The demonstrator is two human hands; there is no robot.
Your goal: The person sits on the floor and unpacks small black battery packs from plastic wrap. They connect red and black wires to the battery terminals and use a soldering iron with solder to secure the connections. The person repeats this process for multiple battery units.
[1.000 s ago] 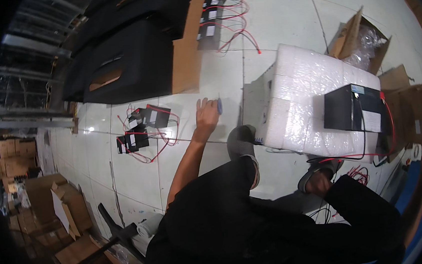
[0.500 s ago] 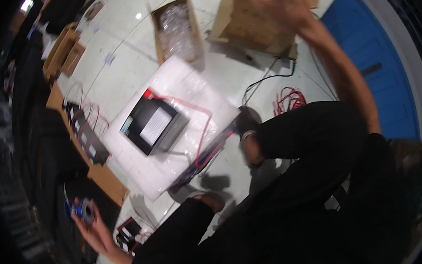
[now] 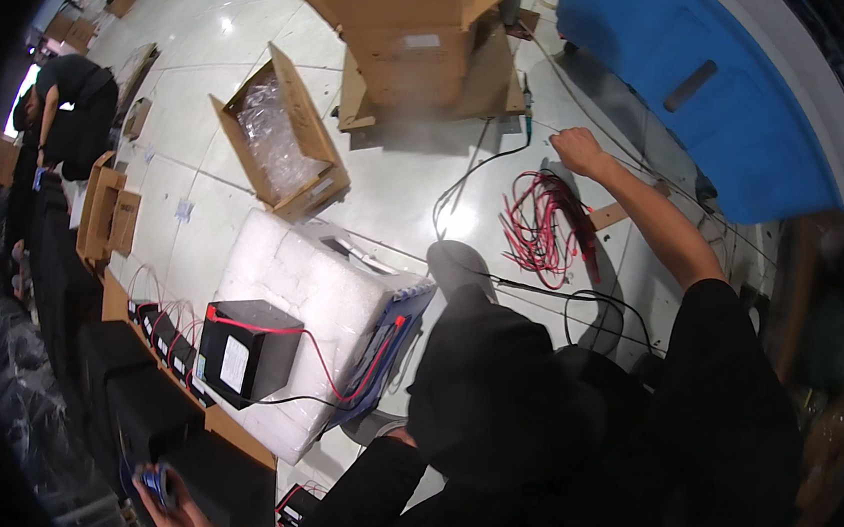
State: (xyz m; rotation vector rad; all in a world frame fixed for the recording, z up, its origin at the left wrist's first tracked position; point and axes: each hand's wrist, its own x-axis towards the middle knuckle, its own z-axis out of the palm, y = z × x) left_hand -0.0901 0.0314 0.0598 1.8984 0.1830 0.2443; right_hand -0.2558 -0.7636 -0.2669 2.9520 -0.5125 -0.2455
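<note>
My left hand, at the lower left, grips a small blue spool. My right hand is raised on the right over the floor, fingers curled; whatever it may hold is hidden. Below it lies a tangle of red and black wires, and beside it a cable with a green end runs along the floor. In front of me a black battery rests on a white foam block, red and black leads running from it over the side toward a blue-sided unit underneath.
A box with plastic wrap, an open carton and a blue panel surround the floor. Small batteries line cardboard beside black padded items on the left. A co-worker bends over farther back.
The view has swung rightward, revealing the co-worker and more of the blue panel. My right hand has come down from the large carton toward the wires. My left hand still holds the spool.
</note>
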